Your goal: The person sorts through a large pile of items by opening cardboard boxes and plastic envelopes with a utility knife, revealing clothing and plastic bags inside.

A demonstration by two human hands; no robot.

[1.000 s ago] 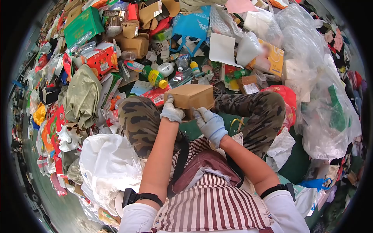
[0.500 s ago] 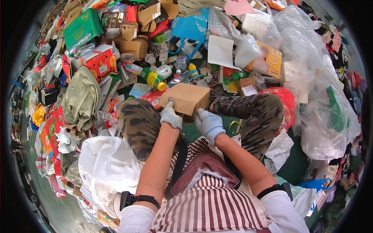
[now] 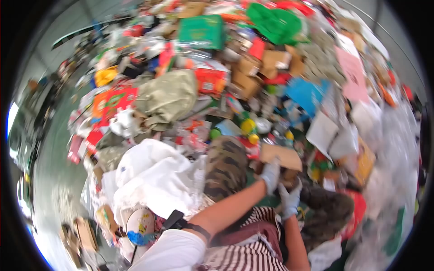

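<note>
A brown cardboard box [image 3: 282,156] is between my gloved hands, above my camouflage-trousered legs. Its left near side is gripped by my left hand [image 3: 271,175], with the fingers against the cardboard. My right hand [image 3: 290,198] is at the near right edge of the box, its thumb and fingers apart and blurred; whether it touches the box is unclear. Yellow-capped bottles [image 3: 249,131] lie just beyond the box, and a white cloth or bag [image 3: 153,176] lies to the left of my legs.
Mixed waste surrounds me: a green box [image 3: 201,32], an olive cloth [image 3: 169,97], a blue bag [image 3: 307,95] and a red carton [image 3: 210,81]. Clear plastic [image 3: 389,167] is heaped at right. Flattened cardboard [image 3: 85,234] lies on the floor [image 3: 54,180] at lower left.
The view has swung left, so the heap, my legs and my hands appear further right. The box stays with my left hand. My right hand now shows below the box with its fingers more spread.
</note>
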